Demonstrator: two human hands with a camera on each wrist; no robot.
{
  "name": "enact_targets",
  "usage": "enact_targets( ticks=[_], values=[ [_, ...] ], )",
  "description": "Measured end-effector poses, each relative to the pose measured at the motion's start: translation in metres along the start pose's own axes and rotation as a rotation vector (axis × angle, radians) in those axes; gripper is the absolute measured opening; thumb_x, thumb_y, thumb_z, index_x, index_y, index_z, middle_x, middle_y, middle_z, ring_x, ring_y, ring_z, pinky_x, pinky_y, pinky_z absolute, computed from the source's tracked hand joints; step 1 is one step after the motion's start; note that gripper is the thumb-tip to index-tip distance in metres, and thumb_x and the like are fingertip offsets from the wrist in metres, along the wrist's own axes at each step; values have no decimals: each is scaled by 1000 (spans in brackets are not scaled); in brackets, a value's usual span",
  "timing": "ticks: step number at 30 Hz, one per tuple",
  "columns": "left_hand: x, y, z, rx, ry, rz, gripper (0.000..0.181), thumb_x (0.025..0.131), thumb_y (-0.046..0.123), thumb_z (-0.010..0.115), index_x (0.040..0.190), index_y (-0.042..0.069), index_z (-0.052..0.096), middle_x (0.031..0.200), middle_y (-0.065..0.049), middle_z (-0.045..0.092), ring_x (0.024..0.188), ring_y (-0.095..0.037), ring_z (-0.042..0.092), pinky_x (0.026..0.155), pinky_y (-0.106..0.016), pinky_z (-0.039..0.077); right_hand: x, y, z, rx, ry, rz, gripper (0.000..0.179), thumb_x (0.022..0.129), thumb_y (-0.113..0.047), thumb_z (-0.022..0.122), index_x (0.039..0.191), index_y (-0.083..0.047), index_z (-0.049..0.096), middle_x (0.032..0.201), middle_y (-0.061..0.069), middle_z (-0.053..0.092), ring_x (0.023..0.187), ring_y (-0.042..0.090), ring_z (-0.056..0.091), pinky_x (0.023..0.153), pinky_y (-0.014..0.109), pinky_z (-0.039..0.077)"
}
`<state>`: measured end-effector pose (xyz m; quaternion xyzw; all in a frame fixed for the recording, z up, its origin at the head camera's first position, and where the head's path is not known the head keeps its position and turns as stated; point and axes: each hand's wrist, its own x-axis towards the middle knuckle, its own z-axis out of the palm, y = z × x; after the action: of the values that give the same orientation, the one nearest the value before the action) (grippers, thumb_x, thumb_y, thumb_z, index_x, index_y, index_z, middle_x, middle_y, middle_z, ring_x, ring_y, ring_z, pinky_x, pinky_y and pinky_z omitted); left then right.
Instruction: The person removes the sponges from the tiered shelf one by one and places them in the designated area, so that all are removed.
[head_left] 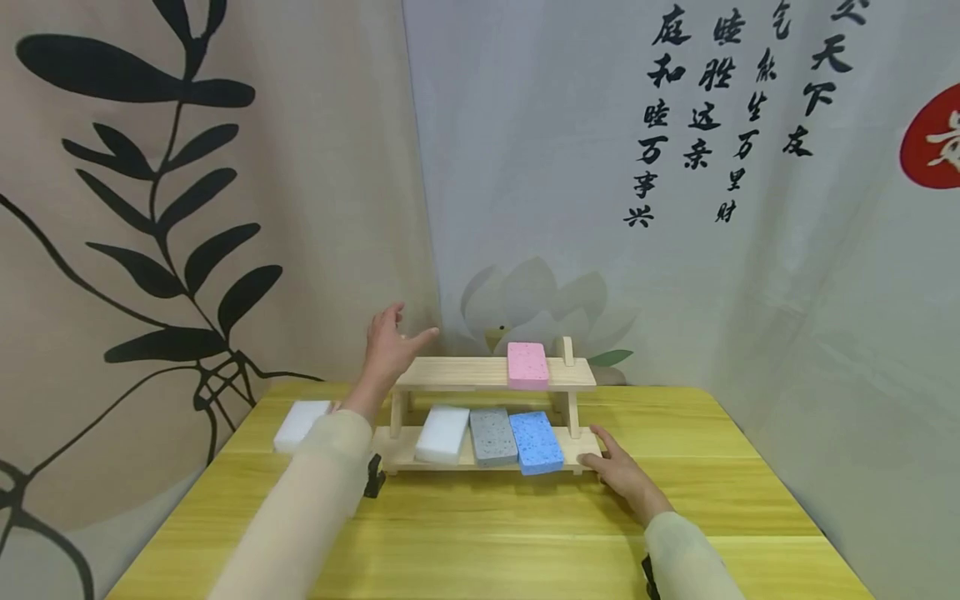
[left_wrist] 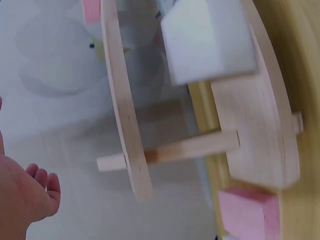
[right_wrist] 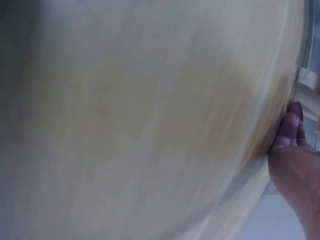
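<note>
A two-tier wooden rack (head_left: 442,374) stands on the table. My left hand (head_left: 390,348) is raised by the left end of its upper shelf, fingers spread and holding nothing. At the right end of the lower shelf, my right hand (head_left: 624,475) holds the board's edge between thumb and fingers. One pink sponge (head_left: 528,367) lies toward the right on the upper shelf. Below it sit a white sponge (head_left: 442,435), a grey sponge (head_left: 494,437) and a blue sponge (head_left: 537,443), side by side, the blue one jutting past the front edge.
Left of the rack, another white sponge (head_left: 302,425) lies on the wooden table (head_left: 480,533), partly behind my left sleeve. A second pink sponge (left_wrist: 250,212) shows beside the rack's end in the left wrist view. A printed curtain (head_left: 525,167) hangs behind the table.
</note>
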<state>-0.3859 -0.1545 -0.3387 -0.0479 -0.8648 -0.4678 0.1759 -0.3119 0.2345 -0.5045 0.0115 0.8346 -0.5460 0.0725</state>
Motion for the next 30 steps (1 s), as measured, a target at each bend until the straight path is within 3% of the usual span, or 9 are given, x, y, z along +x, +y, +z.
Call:
enact_targets(
  ticks=[8, 21, 30],
  values=[
    [-7, 10, 27, 9, -21, 15, 88, 86, 44, 75, 151, 3, 32, 142, -18, 41, 133, -35, 35, 110, -49, 33, 2, 4, 1, -12, 1, -4, 80, 95, -37, 64, 158, -17, 20, 154, 34, 24, 138, 49, 30, 106, 62, 32],
    [-20, 25, 68, -88, -45, -16, 88, 85, 46, 76, 152, 8, 33, 143, -15, 40, 131, -32, 39, 108, -49, 37, 2, 4, -2, -23, 3, -6, 82, 93, -41, 64, 158, -17, 19, 149, 34, 31, 131, 46, 39, 103, 61, 35],
    [-29, 36, 94, -82, -35, -46, 89, 82, 45, 79, 149, 6, 37, 143, -16, 43, 131, -31, 41, 108, -47, 38, 3, 6, -2, -18, -8, 5, 83, 94, -42, 63, 159, -19, 17, 155, 33, 21, 138, 49, 29, 107, 63, 30]
  ],
)
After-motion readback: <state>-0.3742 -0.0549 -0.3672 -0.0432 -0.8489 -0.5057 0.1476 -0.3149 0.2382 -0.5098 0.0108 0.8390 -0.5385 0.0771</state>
